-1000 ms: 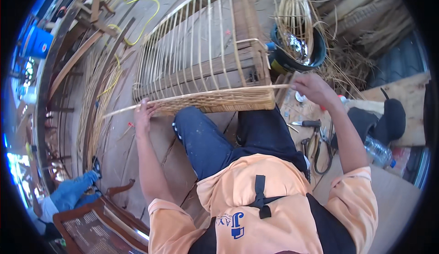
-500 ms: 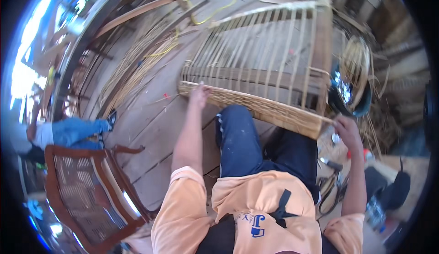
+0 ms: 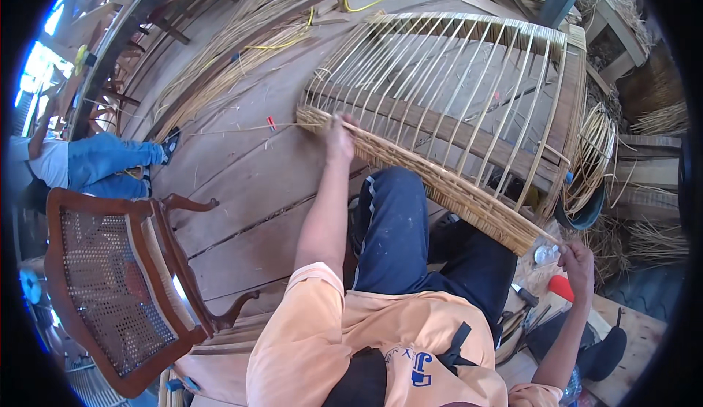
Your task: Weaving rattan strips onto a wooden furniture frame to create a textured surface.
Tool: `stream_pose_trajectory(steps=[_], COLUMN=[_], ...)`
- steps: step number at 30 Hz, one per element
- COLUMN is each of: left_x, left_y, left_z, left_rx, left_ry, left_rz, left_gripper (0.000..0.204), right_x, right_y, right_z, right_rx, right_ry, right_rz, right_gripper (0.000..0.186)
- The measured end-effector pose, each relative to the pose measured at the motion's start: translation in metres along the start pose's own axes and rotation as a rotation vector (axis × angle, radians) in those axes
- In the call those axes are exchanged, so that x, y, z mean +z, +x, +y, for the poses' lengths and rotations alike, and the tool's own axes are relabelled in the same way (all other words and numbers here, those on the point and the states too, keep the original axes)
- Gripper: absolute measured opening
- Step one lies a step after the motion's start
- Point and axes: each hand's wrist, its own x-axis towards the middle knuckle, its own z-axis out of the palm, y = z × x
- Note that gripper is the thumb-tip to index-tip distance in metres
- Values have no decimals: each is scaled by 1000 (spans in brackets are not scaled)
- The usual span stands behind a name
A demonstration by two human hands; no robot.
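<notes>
A wooden frame (image 3: pixel 575 107) strung with pale cane strands (image 3: pixel 432 77) leans across my knees, its near rail (image 3: pixel 447 187) wrapped in woven cane. My left hand (image 3: pixel 339 140) is closed at the left part of that rail, on a thin cane strip (image 3: pixel 253 127) whose loose end trails left over the floor. Off the rail's near right corner, my right hand (image 3: pixel 578 266) pinches the tip of a thin strip that runs to the woven edge. Fingers hide the exact grip on both sides.
A brown cane-panelled chair (image 3: pixel 110 282) lies at left, beside a person's jeans-clad legs (image 3: pixel 110 165). Long cane bundles (image 3: pixel 212 63) and a yellow cord (image 3: pixel 388 1) lie on the floor. At right are coiled cane (image 3: pixel 593 158) in a dark basin (image 3: pixel 584 211), a hammer (image 3: pixel 524 295) and a red object (image 3: pixel 562 287).
The view has shifted, and the frame appears farther right and more tilted. My right hand sits lower and right, still at the corner. My left hand stays on the rail.
</notes>
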Motion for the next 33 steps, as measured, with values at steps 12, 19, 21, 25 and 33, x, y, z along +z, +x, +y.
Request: stream_pose_trajectory(steps=[12, 19, 21, 25, 33], left_x=[-131, -83, -10, 108, 142], left_y=[109, 91, 29, -159, -257], left_z=[-5, 13, 1, -4, -27], left_rx=[-302, -24, 507, 591, 507], left_ry=[206, 732, 1319, 1376, 1344], left_rz=[-101, 270, 206, -561, -1106], left_gripper=[12, 47, 52, 30, 14], right_x=[33, 35, 28, 33, 43], right_y=[18, 19, 11, 9, 40], right_z=[-34, 0, 10, 21, 37], right_rx=[-99, -144, -90, -24, -175], right_ry=[-174, 119, 89, 329, 649], right_rz=[-103, -70, -50, -67, -70], right_gripper=[23, 17, 17, 15, 12])
